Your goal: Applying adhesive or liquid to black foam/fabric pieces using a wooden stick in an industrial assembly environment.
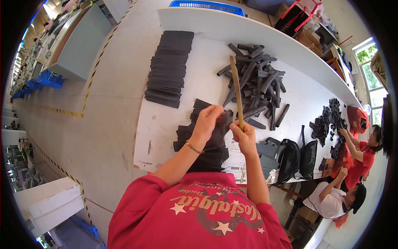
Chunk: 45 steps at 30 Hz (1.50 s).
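My left hand [208,121] is closed, its fingertips pinching the edge of a dark grey fabric piece [225,121]. My right hand [244,136] is wrapped round the lower end of a slim wooden stick [237,85], which points up and away over the table. The right thumb also lies against the fabric piece, so both hands touch it. Under my wrists several more dark fabric pieces [182,135] lie overlapping at the table's near edge. Beyond the stick is a loose heap of narrow dark fabric tubes [265,79].
A long row of flat dark pieces [168,68] lies on the left of the white table [143,128]. Black bags [307,159] are to the right. A raised white board [265,31] borders the far side. Two people [358,157] work at the right end.
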Motion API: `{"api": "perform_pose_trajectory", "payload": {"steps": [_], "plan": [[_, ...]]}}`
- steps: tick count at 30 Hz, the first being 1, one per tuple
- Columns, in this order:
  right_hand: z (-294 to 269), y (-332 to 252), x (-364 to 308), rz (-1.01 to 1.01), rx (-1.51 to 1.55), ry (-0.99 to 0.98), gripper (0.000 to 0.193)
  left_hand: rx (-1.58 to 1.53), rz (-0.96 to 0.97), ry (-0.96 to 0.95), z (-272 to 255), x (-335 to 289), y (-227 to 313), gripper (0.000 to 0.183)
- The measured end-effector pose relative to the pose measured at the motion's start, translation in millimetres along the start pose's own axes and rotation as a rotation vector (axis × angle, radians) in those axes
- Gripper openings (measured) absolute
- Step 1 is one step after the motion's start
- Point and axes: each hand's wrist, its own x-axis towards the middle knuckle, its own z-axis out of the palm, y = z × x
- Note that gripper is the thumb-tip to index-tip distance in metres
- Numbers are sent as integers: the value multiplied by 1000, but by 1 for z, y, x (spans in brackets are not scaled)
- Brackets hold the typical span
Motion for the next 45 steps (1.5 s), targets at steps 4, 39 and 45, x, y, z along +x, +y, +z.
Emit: {"api": "perform_pose_trajectory", "payload": {"steps": [4,39,45], "plan": [[6,9,-1,-2,-88,31,13,193,-11,-56,-4,-2,1,25],[-152,28,-37,-17,-991,186,16,1350,563,-302,-80,142,-78,8],[-137,41,-22,-129,-975,117,16,1382,639,-382,-57,122,-63,9]]}}
